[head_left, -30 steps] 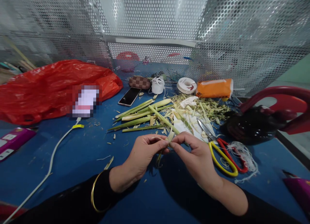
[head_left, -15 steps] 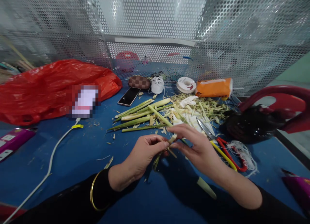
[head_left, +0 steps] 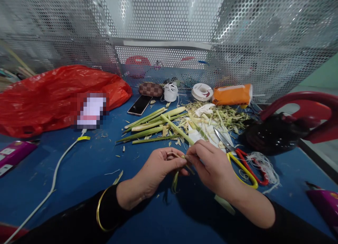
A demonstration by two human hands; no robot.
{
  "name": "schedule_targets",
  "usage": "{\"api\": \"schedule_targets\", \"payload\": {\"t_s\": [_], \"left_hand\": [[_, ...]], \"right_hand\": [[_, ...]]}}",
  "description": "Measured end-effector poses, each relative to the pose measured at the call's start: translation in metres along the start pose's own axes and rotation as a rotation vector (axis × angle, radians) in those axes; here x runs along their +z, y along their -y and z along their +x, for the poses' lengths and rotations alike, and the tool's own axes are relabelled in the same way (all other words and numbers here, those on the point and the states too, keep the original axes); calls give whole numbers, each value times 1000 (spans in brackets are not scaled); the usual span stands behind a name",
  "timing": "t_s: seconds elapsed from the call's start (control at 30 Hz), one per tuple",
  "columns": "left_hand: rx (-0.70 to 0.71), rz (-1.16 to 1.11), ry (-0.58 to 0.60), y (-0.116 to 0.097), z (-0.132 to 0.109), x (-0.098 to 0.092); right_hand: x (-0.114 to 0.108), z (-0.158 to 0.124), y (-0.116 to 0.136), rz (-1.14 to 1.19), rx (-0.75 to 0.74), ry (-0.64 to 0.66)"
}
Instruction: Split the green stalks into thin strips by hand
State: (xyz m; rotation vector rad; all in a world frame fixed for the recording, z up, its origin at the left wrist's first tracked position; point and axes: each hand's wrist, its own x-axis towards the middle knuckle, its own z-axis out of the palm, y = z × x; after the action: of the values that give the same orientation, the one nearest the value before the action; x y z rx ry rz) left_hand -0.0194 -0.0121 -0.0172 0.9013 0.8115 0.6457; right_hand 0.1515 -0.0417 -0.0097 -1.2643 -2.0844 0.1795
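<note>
Between my hands is a small piece of green plant strip (head_left: pixel 175 180), its lower end hanging below the fingers. My left hand (head_left: pixel 155 170) pinches it between thumb and fingers. My right hand (head_left: pixel 211 166) has its fingertips closed at the same piece, touching its right side; exactly what they pinch is partly hidden. Beyond the hands lie several long green stalks (head_left: pixel 150 126) and a heap of shredded plant bits (head_left: pixel 227 117). Scissors with red and yellow handles (head_left: pixel 244 171) rest right of my right hand, beside tangled white thread (head_left: pixel 266 168).
A red plastic bag (head_left: pixel 52 96) and a lit phone (head_left: pixel 91 112) with a white cable are at left. A dark phone (head_left: pixel 139 105), white string (head_left: pixel 170 92), a spool (head_left: pixel 202 92) and an orange packet (head_left: pixel 232 95) stand behind. At right is a glossy black object (head_left: pixel 274 135).
My right hand has moved slightly left and down, its fingers drawn in closer to the strip. More of the yellow scissor handle shows.
</note>
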Motion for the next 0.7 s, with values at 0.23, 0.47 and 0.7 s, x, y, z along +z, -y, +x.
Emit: {"api": "schedule_targets", "payload": {"t_s": [0.23, 0.47, 0.7], "left_hand": [[64, 80, -15, 0, 3, -1], [188, 305, -69, -2, 0, 3], [165, 319, -129, -7, 1, 2]], "right_hand": [[-1, -1, 2, 74, 141, 126], [0, 2, 4, 363, 451, 241], [5, 1, 3, 779, 687, 246]]}}
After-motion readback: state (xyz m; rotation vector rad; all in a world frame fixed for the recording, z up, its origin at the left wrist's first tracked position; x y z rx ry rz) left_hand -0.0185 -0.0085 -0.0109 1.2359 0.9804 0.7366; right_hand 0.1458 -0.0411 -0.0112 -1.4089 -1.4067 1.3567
